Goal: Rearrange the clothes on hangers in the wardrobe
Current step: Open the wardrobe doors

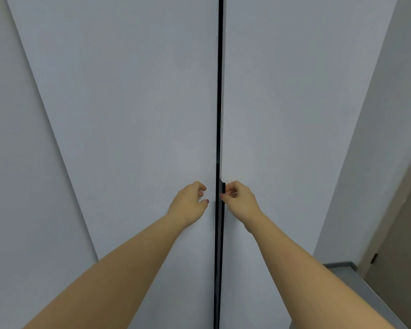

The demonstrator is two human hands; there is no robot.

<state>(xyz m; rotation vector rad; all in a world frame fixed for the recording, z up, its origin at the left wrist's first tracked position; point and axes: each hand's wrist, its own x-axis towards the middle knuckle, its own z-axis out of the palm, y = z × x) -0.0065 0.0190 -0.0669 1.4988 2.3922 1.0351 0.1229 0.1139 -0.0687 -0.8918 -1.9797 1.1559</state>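
Note:
Two tall pale grey wardrobe doors fill the view: the left door [133, 103] and the right door [294, 103]. They meet at a narrow dark gap with a black edge handle strip [220, 233]. My right hand [239, 198] pinches the black handle at the right door's edge. My left hand [191, 200] hovers just left of the gap with fingers curled, holding nothing. The clothes and hangers are hidden behind the doors.
A further pale panel [14, 162] stands at the left. At the right is a wall [375, 138], a grey floor strip [356, 286] and a brown door [403, 257] at the lower right.

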